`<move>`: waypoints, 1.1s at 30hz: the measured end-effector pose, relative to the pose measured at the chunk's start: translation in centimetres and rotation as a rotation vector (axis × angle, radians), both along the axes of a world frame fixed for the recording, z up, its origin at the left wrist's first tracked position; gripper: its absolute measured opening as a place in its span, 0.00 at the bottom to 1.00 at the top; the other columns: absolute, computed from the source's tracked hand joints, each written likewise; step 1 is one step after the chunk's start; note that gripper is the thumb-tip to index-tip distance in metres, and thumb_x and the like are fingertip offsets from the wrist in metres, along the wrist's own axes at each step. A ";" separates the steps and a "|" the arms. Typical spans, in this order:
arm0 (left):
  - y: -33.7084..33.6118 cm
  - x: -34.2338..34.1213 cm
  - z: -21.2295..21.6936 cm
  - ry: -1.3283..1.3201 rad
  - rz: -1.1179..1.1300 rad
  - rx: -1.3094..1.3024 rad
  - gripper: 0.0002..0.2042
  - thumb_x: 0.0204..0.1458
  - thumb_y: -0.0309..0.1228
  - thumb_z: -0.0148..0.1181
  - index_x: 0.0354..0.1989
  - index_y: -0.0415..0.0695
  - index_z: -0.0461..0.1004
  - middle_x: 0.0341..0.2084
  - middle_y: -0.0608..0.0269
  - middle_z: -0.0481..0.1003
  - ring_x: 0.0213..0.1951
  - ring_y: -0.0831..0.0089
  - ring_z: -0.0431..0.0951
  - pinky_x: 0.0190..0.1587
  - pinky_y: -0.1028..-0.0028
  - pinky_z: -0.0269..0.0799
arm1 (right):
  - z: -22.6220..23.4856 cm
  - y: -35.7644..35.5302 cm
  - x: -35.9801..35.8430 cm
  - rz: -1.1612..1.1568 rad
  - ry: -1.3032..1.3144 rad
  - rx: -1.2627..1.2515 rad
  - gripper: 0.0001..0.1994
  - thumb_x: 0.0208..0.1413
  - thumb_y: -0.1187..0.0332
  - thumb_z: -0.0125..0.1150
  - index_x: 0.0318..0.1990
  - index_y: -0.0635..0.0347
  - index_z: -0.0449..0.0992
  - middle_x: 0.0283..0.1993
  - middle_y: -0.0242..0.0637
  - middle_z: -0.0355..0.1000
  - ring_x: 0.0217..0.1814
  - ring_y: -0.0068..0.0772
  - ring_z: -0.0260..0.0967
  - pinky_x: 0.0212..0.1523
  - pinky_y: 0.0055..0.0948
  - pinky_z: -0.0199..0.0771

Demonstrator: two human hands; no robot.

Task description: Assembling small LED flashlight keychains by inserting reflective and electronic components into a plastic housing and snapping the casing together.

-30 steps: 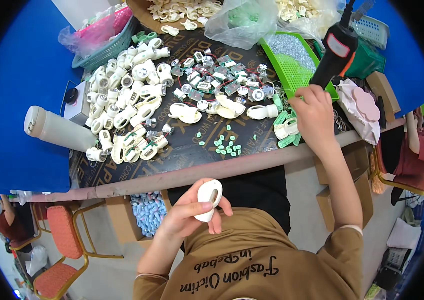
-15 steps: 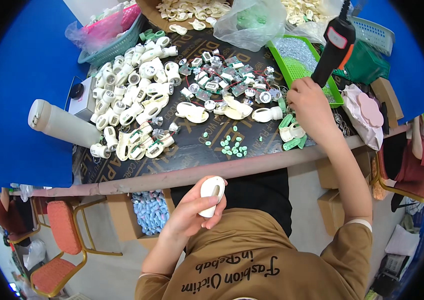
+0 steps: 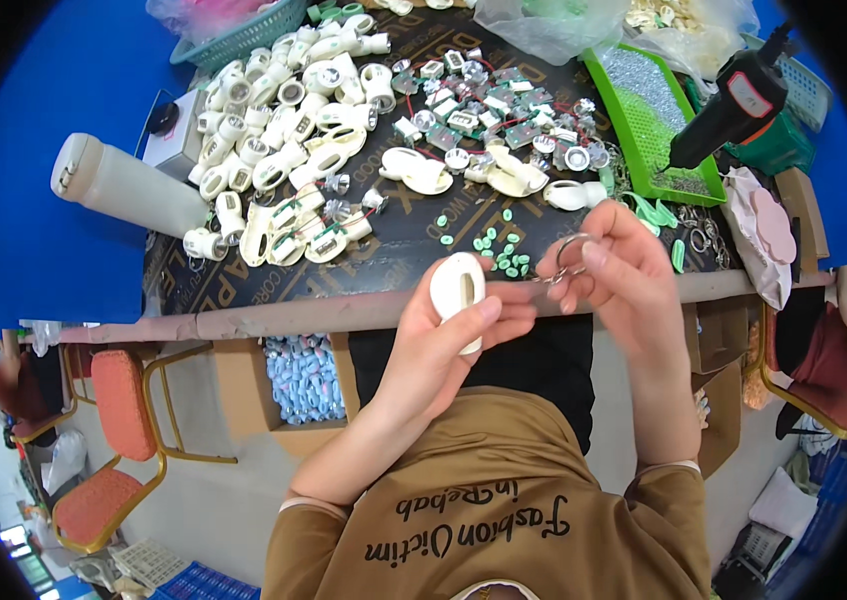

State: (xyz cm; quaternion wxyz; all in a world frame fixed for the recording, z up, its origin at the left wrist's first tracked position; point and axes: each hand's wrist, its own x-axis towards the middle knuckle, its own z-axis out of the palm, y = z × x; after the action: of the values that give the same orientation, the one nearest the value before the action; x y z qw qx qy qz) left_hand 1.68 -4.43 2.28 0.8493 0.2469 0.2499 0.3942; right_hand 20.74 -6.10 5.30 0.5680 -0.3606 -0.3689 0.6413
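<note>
My left hand is closed around a white oval plastic casing, its slotted face turned up and the thumb along its lower side. The casing is held just in front of the table edge. To its right, my right hand pinches a metal key ring with a short chain hanging toward the left fingertips. Whether the chain touches the left hand is blurred. Small green oval pieces lie on the table just beyond both hands. A black electric screwdriver stands over the green tray, out of my grasp.
White casings are heaped at the left beside a white bottle. Circuit boards with small lamps cover the middle. Loose key rings lie at the right. Below the table, a cardboard box contains blue pieces.
My right hand has left the screwdriver and come in toward my left hand, now pinching a key ring. The left hand has risen slightly with the casing. The whole view has shifted.
</note>
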 end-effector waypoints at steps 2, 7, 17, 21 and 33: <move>0.0 0.3 -0.4 -0.027 0.003 0.003 0.17 0.53 0.24 0.52 0.51 0.41 0.58 0.40 0.48 0.72 0.43 0.63 0.75 0.47 0.65 0.72 | -0.8 -0.5 -1.1 0.016 0.075 -0.032 0.05 0.57 0.72 0.51 0.36 0.61 0.63 0.37 0.45 0.72 0.34 0.30 0.73 0.32 0.23 0.75; -0.5 -0.2 -0.6 -0.043 0.059 0.020 0.19 0.51 0.21 0.54 0.51 0.42 0.59 0.37 0.55 0.72 0.41 0.67 0.75 0.45 0.68 0.73 | -2.2 -1.2 -2.2 -0.009 0.164 0.012 0.04 0.58 0.73 0.49 0.38 0.60 0.62 0.38 0.43 0.71 0.36 0.31 0.73 0.34 0.24 0.75; -0.5 -0.4 -1.0 -0.004 0.085 0.040 0.20 0.47 0.18 0.58 0.48 0.41 0.60 0.30 0.59 0.71 0.31 0.74 0.73 0.31 0.78 0.71 | -3.1 -1.7 -3.1 0.017 0.321 -0.009 0.06 0.57 0.73 0.50 0.40 0.60 0.62 0.39 0.42 0.70 0.37 0.28 0.71 0.36 0.22 0.72; -0.5 -0.7 -0.9 0.048 0.088 0.113 0.20 0.46 0.17 0.58 0.47 0.41 0.60 0.27 0.58 0.71 0.27 0.75 0.72 0.28 0.78 0.69 | -3.8 -2.2 -3.6 0.006 0.255 0.073 0.10 0.54 0.76 0.54 0.43 0.60 0.63 0.39 0.38 0.68 0.36 0.23 0.68 0.36 0.21 0.69; -0.1 -1.8 -0.4 0.083 0.068 0.260 0.20 0.46 0.20 0.58 0.47 0.39 0.60 0.23 0.57 0.71 0.20 0.77 0.70 0.19 0.81 0.65 | -2.2 -2.6 -4.7 -0.322 -1.012 0.656 0.08 0.38 0.80 0.63 0.29 0.62 0.75 0.27 0.36 0.70 0.26 0.34 0.69 0.25 0.26 0.70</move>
State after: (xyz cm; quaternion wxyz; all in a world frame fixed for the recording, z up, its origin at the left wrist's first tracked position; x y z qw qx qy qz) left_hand -0.12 -4.52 1.87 0.7851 0.3623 0.2397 0.4415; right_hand 16.03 -8.71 3.10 0.4938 -0.4776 -0.7109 0.1507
